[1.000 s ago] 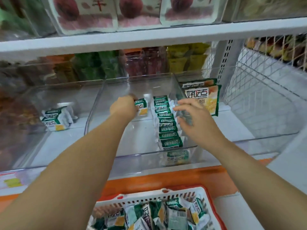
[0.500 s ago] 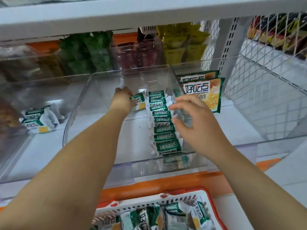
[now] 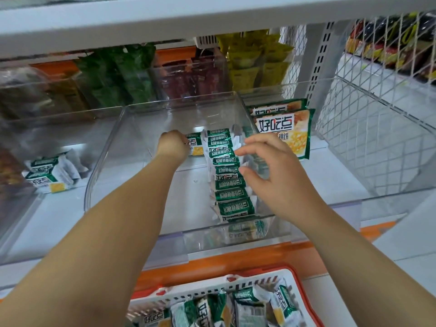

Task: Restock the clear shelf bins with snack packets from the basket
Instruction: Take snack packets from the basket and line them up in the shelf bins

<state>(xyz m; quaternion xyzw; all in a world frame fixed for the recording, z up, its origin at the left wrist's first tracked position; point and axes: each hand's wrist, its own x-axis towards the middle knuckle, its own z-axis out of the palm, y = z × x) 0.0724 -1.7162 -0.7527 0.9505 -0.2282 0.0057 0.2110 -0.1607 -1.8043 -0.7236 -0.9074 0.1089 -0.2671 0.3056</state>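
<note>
A clear shelf bin [image 3: 103, 166] stands in the middle of the shelf. A row of green-and-white snack packets [image 3: 227, 175] stands on edge along its right side. My left hand [image 3: 173, 146] reaches deep into the bin and grips one green-and-white packet [image 3: 195, 147] at the back, just left of the row. My right hand [image 3: 266, 166] hovers over the right side of the row with its fingers loosely spread and nothing in them. A white basket with a red rim [image 3: 298, 293] sits below the shelf, holding several more of the same packets [image 3: 245, 308].
A second clear bin at the left holds two packets [image 3: 48, 174]. Large green-and-yellow bags [image 3: 283, 131] stand right of the middle bin. A white wire mesh divider [image 3: 368, 128] closes the right side. Behind are bins of green, red and yellow packs under an upper shelf board [image 3: 188, 17].
The view has moved closer to the bin. My left hand stays at the back with its packet. My right hand has lifted slightly and its fingers have spread.
</note>
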